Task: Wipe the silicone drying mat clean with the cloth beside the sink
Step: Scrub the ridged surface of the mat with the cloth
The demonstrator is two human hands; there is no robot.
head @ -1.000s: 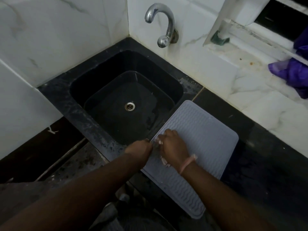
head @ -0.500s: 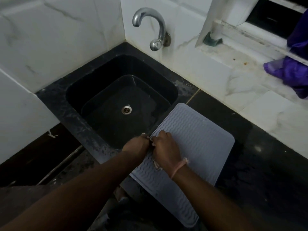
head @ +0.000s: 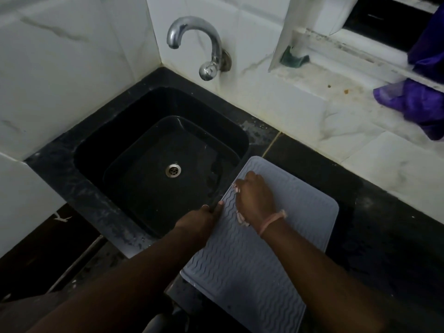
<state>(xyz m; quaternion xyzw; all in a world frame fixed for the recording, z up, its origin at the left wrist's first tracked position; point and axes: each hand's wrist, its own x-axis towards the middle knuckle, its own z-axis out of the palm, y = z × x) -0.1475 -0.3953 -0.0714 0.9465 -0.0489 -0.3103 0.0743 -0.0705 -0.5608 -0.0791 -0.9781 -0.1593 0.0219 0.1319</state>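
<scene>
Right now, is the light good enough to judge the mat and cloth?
Head view: dim and uneven, the wall tiles bright, the sink and counter nearly black; the grey mat shows its ridges, the pale cloth mostly hidden under the right hand; wide-angle bending at the edges.

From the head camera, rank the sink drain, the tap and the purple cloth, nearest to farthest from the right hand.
From the right hand:
1. Sink drain, to its left in the basin.
2. Tap, on the wall behind the sink.
3. Purple cloth, far right on the ledge.
</scene>
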